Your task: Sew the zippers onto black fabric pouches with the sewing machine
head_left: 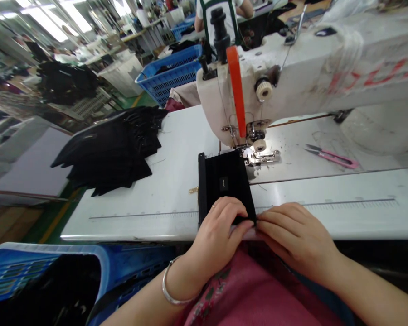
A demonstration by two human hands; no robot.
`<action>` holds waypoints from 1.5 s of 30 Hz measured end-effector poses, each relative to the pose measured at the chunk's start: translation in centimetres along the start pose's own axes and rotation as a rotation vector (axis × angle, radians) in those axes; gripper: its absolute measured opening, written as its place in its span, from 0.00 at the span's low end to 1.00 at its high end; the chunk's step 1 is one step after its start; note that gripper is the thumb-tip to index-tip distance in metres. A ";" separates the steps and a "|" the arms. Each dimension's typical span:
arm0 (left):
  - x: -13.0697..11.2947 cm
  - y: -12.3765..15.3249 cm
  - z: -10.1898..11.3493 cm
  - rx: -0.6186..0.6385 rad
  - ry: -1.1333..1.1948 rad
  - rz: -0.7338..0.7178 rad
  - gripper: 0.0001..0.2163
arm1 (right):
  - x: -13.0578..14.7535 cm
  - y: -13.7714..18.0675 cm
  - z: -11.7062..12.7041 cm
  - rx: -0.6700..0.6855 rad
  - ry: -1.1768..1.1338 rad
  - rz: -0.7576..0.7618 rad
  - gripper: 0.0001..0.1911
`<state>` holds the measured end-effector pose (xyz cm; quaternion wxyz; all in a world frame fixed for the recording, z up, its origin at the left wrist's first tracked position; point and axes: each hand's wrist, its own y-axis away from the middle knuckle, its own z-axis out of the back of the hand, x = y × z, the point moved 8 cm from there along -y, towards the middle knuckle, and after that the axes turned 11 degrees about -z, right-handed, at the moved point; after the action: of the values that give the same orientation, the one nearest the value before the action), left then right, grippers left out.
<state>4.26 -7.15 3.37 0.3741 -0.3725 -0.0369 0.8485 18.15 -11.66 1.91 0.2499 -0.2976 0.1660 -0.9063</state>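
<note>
Here we are at the sewing machine, and the black piece lies flat on the bench, running from the needle area down to the bench's front edge. The label is already on, and a zip pull pokes out along its left side, so that part looks done. The far right corner sits by the presser foot; my call is an early seam, with most of the right edge left to stitch, though no stitches can be made out. The left hand has a narrow grip, pinching the near edge. The right hand bunches its fingers at the near right corner; whether it grips cloth, I can't tell. Over at the bench's left end, a pile of black pieces, finished or waiting, unclear!
</note>
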 end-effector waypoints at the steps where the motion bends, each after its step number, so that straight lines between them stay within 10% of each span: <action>1: -0.2 0.0 -0.3 0.042 0.002 -0.042 0.04 | 0.0 0.0 0.1 0.004 0.002 0.000 0.11; 28: -1.8 1.3 -1.0 0.056 -0.186 -0.355 0.08 | -0.2 0.0 0.4 -0.011 -0.061 -0.026 0.11; 33: -3.0 0.1 -0.7 0.248 -0.288 -0.356 0.08 | 0.4 -0.3 0.1 0.006 -0.023 0.021 0.11; 45: 2.1 -3.2 -1.0 0.328 -0.421 -0.318 0.20 | 1.2 -1.8 -0.4 0.107 0.056 0.050 0.15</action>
<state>5.95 -3.64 2.47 0.5414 -0.1128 -0.0339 0.8325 16.45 -10.84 2.99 0.2834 -0.2539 0.1315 -0.9154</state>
